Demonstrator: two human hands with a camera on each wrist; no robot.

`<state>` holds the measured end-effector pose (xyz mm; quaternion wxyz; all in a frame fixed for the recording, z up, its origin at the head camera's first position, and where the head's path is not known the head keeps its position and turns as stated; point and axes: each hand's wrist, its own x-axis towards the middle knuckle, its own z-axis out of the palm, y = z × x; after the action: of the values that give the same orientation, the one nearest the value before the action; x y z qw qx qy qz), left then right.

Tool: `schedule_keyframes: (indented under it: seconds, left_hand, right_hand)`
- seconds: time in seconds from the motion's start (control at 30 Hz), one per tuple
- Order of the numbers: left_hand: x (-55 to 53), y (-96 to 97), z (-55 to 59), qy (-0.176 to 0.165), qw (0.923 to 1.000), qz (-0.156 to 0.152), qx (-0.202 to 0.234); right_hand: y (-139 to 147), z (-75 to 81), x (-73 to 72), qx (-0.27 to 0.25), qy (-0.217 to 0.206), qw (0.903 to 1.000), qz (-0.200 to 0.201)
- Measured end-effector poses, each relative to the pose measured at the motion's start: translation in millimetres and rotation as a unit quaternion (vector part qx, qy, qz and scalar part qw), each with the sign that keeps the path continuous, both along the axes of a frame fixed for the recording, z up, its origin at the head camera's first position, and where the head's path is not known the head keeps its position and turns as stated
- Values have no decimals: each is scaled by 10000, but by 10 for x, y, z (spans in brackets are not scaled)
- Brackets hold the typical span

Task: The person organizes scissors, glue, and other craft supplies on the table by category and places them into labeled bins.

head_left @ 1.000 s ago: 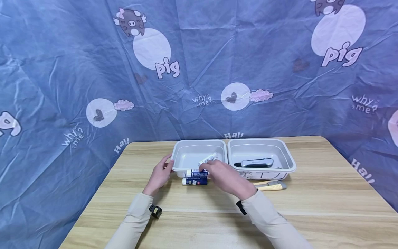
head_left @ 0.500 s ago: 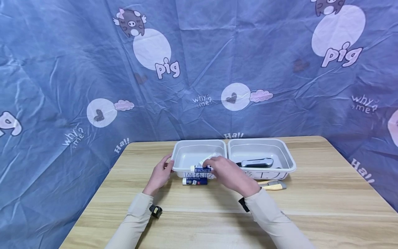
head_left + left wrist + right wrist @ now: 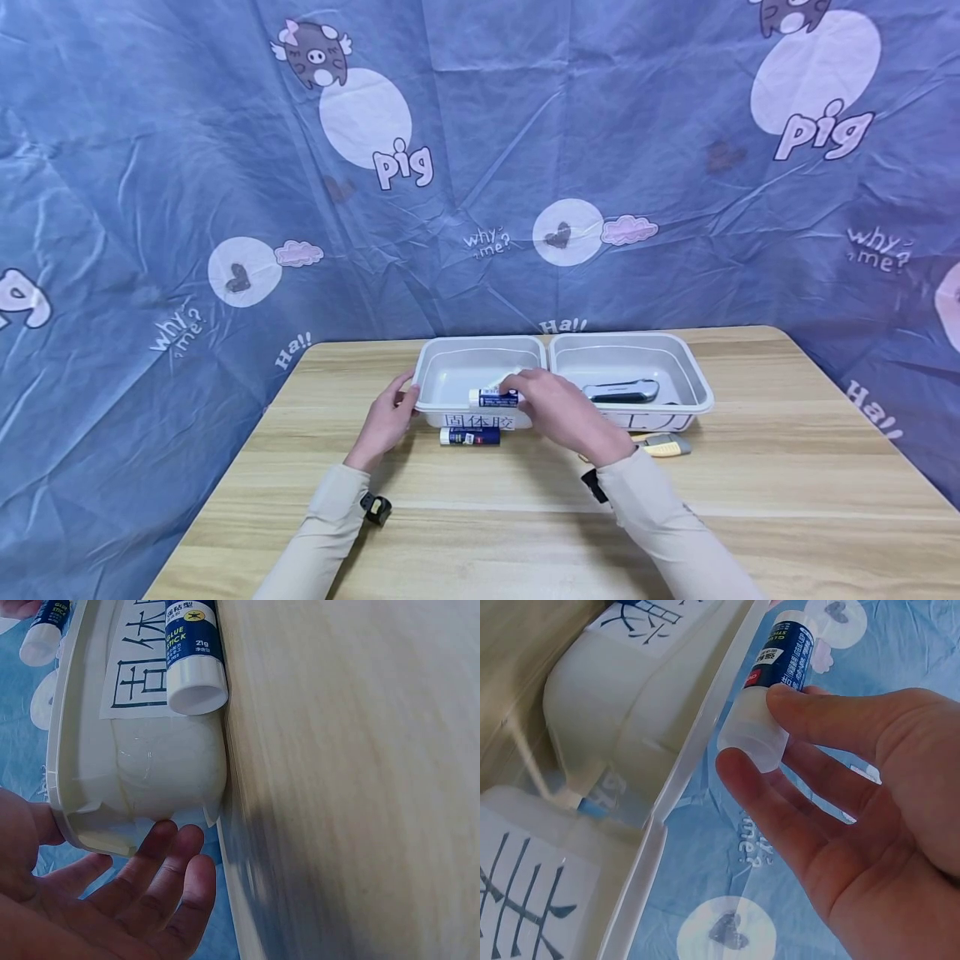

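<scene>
In the head view my right hand (image 3: 558, 408) pinches a blue-and-white glue stick (image 3: 493, 398) over the front rim of the left plastic bin (image 3: 442, 343). The right wrist view shows thumb and fingers round the white end of this glue stick (image 3: 769, 697). My left hand (image 3: 386, 421) holds the bin's left end; in the left wrist view, its thumb (image 3: 46, 823) is at the rim and the fingers are under the corner. Another glue stick (image 3: 469, 436) lies on the table before the labelled front. A white piece inside the bin is mostly hidden behind the right hand.
A second plastic bin (image 3: 705, 392) stands close at the right, holding a grey-and-black utility knife (image 3: 621, 391). A yellow-and-grey utility knife (image 3: 663, 445) lies before it, partly covered by the right arm. A patterned blue cloth (image 3: 480, 167) hangs behind the wooden table (image 3: 480, 533).
The right hand has lifted the glue stick up and slightly to the right, from just above the one on the table to the bin's rim. The left hand has stayed in place.
</scene>
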<state>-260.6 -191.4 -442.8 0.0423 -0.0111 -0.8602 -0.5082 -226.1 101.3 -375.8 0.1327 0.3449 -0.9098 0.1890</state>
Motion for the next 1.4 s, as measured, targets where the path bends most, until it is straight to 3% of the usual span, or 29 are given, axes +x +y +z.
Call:
schedule_keyframes:
  seconds: [1.4]
  left_hand:
    - [-13,-9,-15,27,9999,-45,-87]
  right_hand:
    - [99,56,-40,-119,-217,9985,-482]
